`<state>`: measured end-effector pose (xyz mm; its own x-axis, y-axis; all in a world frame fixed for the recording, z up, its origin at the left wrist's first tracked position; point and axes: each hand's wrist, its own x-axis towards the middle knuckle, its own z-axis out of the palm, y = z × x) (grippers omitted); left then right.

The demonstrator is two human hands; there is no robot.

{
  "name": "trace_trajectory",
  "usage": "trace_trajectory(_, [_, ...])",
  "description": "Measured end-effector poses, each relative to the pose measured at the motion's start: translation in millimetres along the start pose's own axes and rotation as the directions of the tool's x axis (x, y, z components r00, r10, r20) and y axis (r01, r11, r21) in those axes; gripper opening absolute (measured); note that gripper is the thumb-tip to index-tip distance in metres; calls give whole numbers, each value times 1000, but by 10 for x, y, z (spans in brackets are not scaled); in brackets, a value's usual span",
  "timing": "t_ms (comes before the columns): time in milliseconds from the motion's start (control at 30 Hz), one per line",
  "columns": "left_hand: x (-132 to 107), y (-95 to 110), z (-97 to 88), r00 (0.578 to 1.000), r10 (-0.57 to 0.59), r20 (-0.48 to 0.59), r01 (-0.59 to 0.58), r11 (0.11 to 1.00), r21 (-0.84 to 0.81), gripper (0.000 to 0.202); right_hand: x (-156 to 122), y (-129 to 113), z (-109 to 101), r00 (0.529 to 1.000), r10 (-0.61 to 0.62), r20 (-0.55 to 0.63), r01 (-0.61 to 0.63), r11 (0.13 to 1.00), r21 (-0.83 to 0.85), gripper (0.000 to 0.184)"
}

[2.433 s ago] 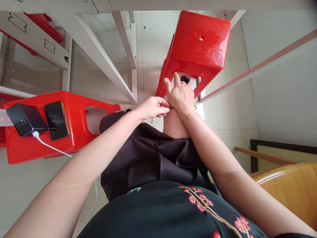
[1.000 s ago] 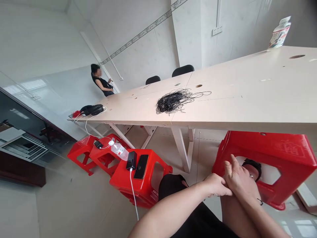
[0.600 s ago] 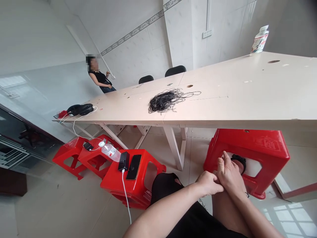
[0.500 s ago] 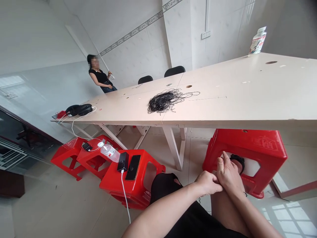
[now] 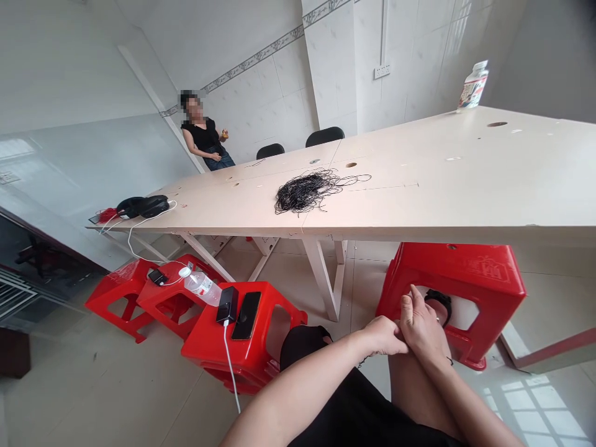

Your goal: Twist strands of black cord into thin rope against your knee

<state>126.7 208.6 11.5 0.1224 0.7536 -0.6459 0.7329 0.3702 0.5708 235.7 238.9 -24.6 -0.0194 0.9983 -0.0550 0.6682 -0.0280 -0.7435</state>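
Both of my hands rest together over my bare knee, below the table's front edge. My left hand (image 5: 384, 335) is closed, its fingers curled in against the side of my right hand; whatever is in them, if anything, is hidden. My right hand (image 5: 418, 320) lies with its fingers stretched forward and close together, showing nothing held. A thin dark band (image 5: 449, 360) circles my right wrist. A thin dark strand (image 5: 363, 360) shows beneath my left wrist. On the table, away from both hands, lies a tangled heap of black cord (image 5: 302, 191).
The long pale table (image 5: 465, 192) bears a white bottle (image 5: 473, 87) and black headphones (image 5: 153, 206). Red stools (image 5: 465, 267) stand beneath and beside it. A phone (image 5: 246, 315), a black charger (image 5: 227, 304) and a clear bottle (image 5: 202, 285) lie on stools. A person (image 5: 205, 136) stands beyond the table.
The view has shifted slightly, so most things sit a little further left. The standing person has moved right along the wall, a hand raised with a small orange-brown thing. My hands keep their pose.
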Motion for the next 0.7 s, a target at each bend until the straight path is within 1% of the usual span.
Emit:
trace_trajectory(167, [-12, 23, 29, 1000, -31, -2, 31, 999, 38, 23, 6, -4, -5, 1000, 10, 10, -10, 1000, -16, 72])
trace_trajectory(300, [-43, 67, 36, 1000, -1, -21, 3, 995, 97, 25, 15, 2, 0, 1000, 15, 10, -15, 1000, -26, 71])
trace_trajectory(400, [-74, 112, 30, 998, 22, -54, -14, 989, 150, 30, 19, 13, 14, 999, 29, 15, -28, 999, -16, 71])
trace_trajectory(533, [-89, 120, 59, 996, 36, -84, -18, 979, 204, 36, 36, 46, 43, 1000, -11, 11, 12, 999, -34, 74])
trace_trajectory(600, [-85, 85, 93, 992, 56, -111, -35, 982, 186, 35, 49, 74, 59, 1000, -22, 10, 23, 998, -52, 75])
trace_trajectory(700, [-78, 13, 146, 988, 60, -139, -47, 994, 97, 32, 67, 139, 84, 999, -42, -6, 41, 997, -69, 75])
